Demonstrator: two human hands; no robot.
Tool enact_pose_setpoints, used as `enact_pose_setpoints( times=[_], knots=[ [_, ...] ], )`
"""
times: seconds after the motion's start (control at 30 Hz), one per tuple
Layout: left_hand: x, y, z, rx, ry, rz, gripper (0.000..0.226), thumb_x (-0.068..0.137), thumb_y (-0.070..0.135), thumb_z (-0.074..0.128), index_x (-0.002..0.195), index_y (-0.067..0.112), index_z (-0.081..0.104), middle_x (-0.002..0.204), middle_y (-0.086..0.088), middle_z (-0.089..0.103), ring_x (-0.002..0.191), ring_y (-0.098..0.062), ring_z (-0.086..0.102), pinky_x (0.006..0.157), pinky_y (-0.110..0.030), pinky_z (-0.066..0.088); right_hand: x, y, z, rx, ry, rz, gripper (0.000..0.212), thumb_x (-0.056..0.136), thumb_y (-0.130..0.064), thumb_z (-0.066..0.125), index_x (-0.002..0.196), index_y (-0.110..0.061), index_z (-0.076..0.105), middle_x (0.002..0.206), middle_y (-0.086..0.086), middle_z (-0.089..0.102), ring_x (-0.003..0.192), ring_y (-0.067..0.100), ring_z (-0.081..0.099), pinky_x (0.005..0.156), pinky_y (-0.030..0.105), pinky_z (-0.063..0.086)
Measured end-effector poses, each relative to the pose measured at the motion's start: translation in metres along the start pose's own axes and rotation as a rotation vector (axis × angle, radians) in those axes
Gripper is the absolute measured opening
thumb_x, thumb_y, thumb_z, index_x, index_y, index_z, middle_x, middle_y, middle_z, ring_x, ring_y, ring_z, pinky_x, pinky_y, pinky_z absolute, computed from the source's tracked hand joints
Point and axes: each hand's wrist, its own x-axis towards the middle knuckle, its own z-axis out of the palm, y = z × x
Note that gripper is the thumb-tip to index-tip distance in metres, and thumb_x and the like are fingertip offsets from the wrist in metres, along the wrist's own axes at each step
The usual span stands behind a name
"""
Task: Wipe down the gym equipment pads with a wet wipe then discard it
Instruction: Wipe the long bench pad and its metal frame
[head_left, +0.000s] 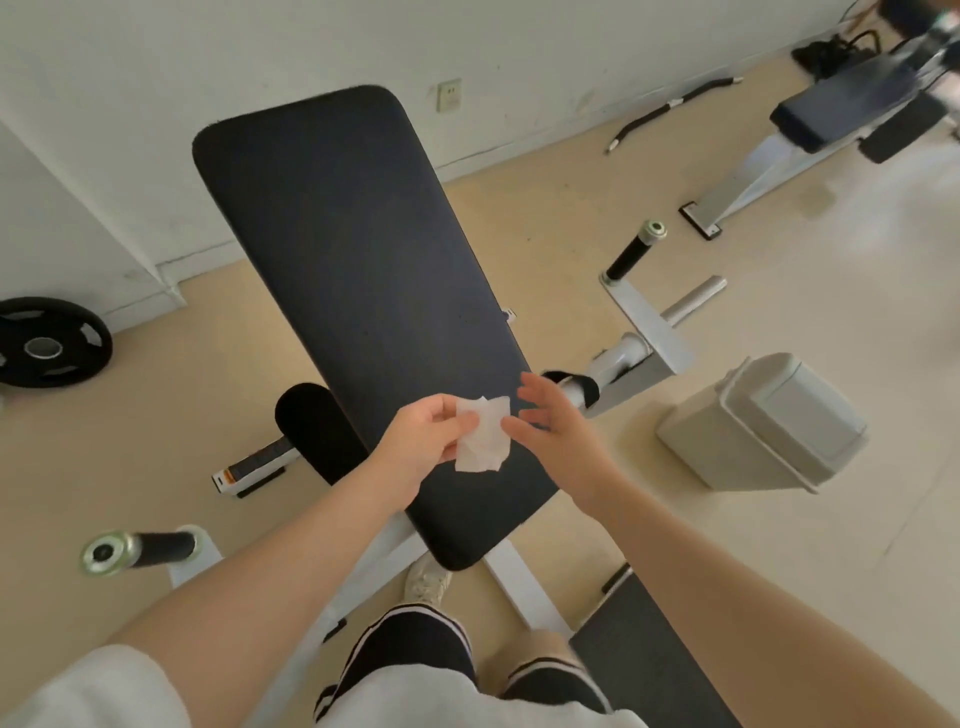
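Note:
A long black back pad (353, 270) of a gym bench runs from the wall toward me. Over its near end my left hand (426, 439) pinches a crumpled white wet wipe (483, 436) by its left edge. My right hand (556, 426) hovers just right of the wipe with fingers spread and relaxed, its fingertips close to the wipe's right side. A second black seat pad (639, 639) shows at the lower right by my leg.
A grey lidded trash bin (769, 421) stands on the floor to the right. Black foam rollers (311, 426) and handle posts (631, 252) flank the bench. A weight plate (47, 343) lies at left, another bench (841, 114) at far right.

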Motion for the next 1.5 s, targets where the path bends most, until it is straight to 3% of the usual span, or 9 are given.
enact_pose_setpoints(
  times=[0.23, 0.43, 0.63, 0.77, 0.9, 1.0, 1.2, 1.37, 1.5],
  knots=[
    [0.044, 0.059, -0.006, 0.020, 0.178, 0.043, 0.040, 0.085, 0.018, 0.065, 0.119, 0.025, 0.045, 0.097, 0.008, 0.054, 0.079, -0.004, 0.055, 0.061, -0.014, 0.048, 0.073, -0.042, -0.014, 0.333, -0.111, 0.151, 0.012, 0.089, -0.010, 0.059, 0.101, -0.011, 0.059, 0.102, 0.006, 0.065, 0.094, 0.020, 0.065, 0.084, 0.034, 0.055],
    [0.087, 0.081, -0.027, -0.015, 0.337, 0.019, 0.046, 0.091, 0.018, 0.056, 0.134, 0.021, 0.038, 0.087, 0.011, 0.056, 0.081, -0.006, 0.059, 0.067, -0.019, 0.048, 0.138, -0.076, -0.017, 0.192, -0.191, 0.159, 0.007, 0.095, -0.013, 0.050, 0.098, -0.012, 0.056, 0.108, 0.010, 0.060, 0.104, 0.026, 0.059, 0.090, 0.041, 0.052],
    [0.132, 0.073, -0.050, 0.122, 0.624, -0.019, 0.052, 0.091, 0.019, 0.054, 0.139, 0.018, 0.032, 0.118, 0.001, 0.054, 0.097, -0.011, 0.053, 0.080, -0.025, 0.039, 0.208, -0.079, -0.006, 0.205, -0.267, 0.212, 0.019, 0.094, -0.012, 0.046, 0.079, -0.021, 0.053, 0.076, -0.001, 0.056, 0.064, 0.013, 0.053, 0.063, 0.028, 0.044],
    [0.162, 0.083, -0.069, 0.339, 0.811, -0.007, 0.067, 0.087, 0.020, 0.062, 0.143, 0.013, 0.025, 0.146, -0.008, 0.032, 0.127, -0.021, 0.042, 0.100, -0.031, 0.037, 0.259, -0.093, 0.005, 0.241, -0.353, 0.169, 0.016, 0.091, -0.003, 0.052, 0.083, -0.017, 0.055, 0.080, 0.000, 0.060, 0.071, 0.013, 0.058, 0.069, 0.029, 0.048],
    [0.193, 0.086, -0.102, 0.845, 0.943, -0.115, 0.099, 0.082, 0.039, 0.065, 0.147, 0.009, -0.001, 0.155, -0.014, -0.008, 0.143, -0.030, 0.005, 0.114, -0.037, 0.016, 0.307, -0.120, 0.031, 0.244, -0.422, -0.044, 0.020, 0.087, 0.002, 0.054, 0.100, -0.012, 0.059, 0.098, 0.007, 0.066, 0.093, 0.024, 0.063, 0.081, 0.037, 0.053],
    [0.210, 0.087, -0.120, 1.004, 0.992, -0.161, 0.115, 0.076, 0.048, 0.068, 0.145, 0.004, -0.013, 0.152, -0.019, -0.020, 0.143, -0.034, -0.006, 0.115, -0.039, 0.008, 0.328, -0.138, 0.053, 0.068, -0.322, -0.294, 0.016, 0.087, -0.007, 0.054, 0.094, -0.020, 0.057, 0.088, -0.005, 0.062, 0.083, 0.012, 0.059, 0.070, 0.021, 0.049],
    [0.226, 0.080, -0.156, 1.179, 0.885, -0.149, 0.135, 0.061, 0.065, 0.068, 0.142, 0.002, -0.019, 0.152, -0.020, -0.020, 0.143, -0.033, -0.010, 0.115, -0.039, 0.000, 0.358, -0.175, 0.092, -0.235, -0.078, -0.836, 0.028, 0.092, -0.002, 0.044, 0.116, -0.008, 0.059, 0.122, 0.004, 0.051, 0.099, 0.005, 0.046, 0.081, 0.006, 0.030],
    [0.232, 0.062, -0.175, 1.208, 0.895, -0.029, 0.137, 0.058, 0.071, 0.065, 0.143, 0.003, -0.019, 0.152, -0.018, -0.021, 0.142, -0.032, -0.012, 0.111, -0.037, -0.008, 0.378, -0.200, 0.155, -0.424, -0.120, -1.083, 0.041, 0.091, 0.002, 0.041, 0.131, -0.006, 0.046, 0.134, 0.012, 0.045, 0.120, 0.024, 0.044, 0.095, 0.029, 0.035],
    [0.232, 0.060, -0.180, 1.188, 0.892, 0.046, 0.138, 0.054, 0.071, 0.068, 0.145, 0.000, -0.007, 0.154, -0.021, -0.008, 0.143, -0.034, -0.001, 0.108, -0.037, -0.009, 0.393, -0.197, 0.192, -0.817, -0.183, -1.151, 0.056, 0.094, -0.001, 0.042, 0.146, -0.006, 0.021, 0.155, 0.008, 0.017, 0.143, 0.022, 0.014, 0.115, 0.034, 0.021]
  ],
)
